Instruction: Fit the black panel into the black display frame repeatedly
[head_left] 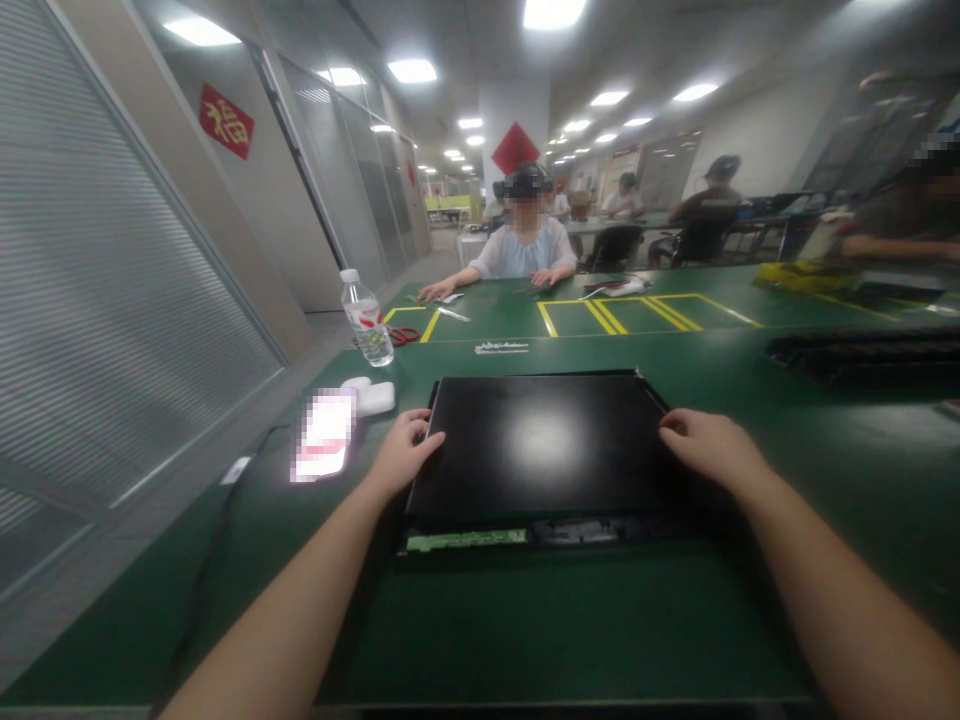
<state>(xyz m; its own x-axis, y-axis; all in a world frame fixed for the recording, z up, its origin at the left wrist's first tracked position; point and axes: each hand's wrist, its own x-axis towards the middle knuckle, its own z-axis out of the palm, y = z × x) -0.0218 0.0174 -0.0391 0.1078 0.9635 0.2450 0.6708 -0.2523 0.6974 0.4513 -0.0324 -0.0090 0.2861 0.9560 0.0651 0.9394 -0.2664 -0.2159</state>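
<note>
A flat black screen panel (540, 440) lies on the green table (525, 620) in front of me, with a strip of green circuit board (465, 541) showing along its near edge. My left hand (403, 452) grips the panel's left edge, fingers curled over it. My right hand (709, 447) holds the right edge the same way, fingers bent around the side.
A lit phone (324, 437) with a cable and a white case (373, 397) lie left of the panel. A water bottle (367, 318) and red scissors (403, 336) stand further back. A black tray (862, 355) sits at right. A person (525, 250) sits across the table; others work behind.
</note>
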